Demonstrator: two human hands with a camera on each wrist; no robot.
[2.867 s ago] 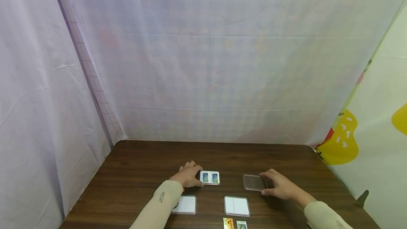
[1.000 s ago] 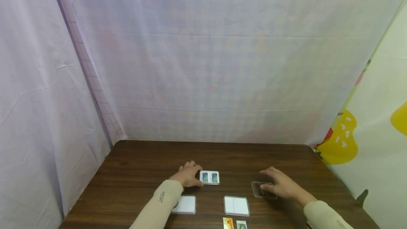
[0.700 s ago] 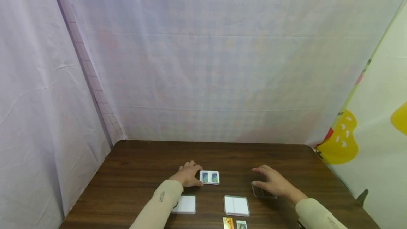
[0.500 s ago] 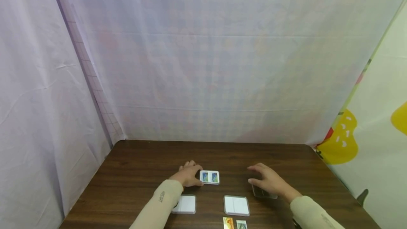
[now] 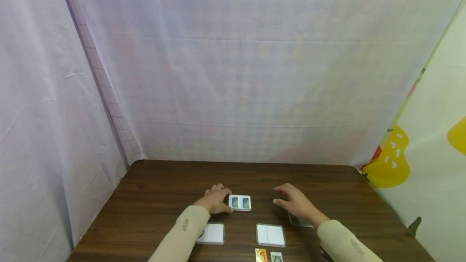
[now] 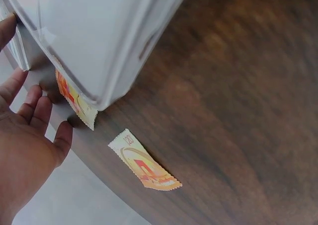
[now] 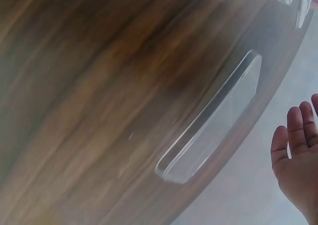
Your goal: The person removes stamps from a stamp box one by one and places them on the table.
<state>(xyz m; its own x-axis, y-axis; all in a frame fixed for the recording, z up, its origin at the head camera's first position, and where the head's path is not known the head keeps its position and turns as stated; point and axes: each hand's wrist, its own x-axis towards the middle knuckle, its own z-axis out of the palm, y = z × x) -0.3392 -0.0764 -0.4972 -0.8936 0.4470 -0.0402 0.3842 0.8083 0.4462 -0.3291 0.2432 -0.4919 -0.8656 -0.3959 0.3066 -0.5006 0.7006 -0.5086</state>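
Observation:
A flat stamp case [image 5: 240,202] with two blue-green stamps on a white backing lies on the table, far from me. My left hand [image 5: 214,201] is at its left end, thumb and index finger holding its edge, as the left wrist view shows too, with the other fingers spread. Right of the case my right hand [image 5: 295,202] is in the air with fingers apart and nothing held. Partly hidden beneath its wrist lies a clear plastic lid [image 5: 300,220], seen whole as a clear lid [image 7: 213,123] in the right wrist view.
Two more cases with white backing, a left one [image 5: 214,233] and a right one [image 5: 271,235], lie nearer me. At the front edge are an orange stamp [image 5: 261,255] and a greenish stamp [image 5: 276,256]. More orange stamps [image 6: 144,163] lie near the left wrist.
My right hand first slid the clear lid right and nearer me, let go of it, then moved left toward the stamp case. My left hand has stayed put.

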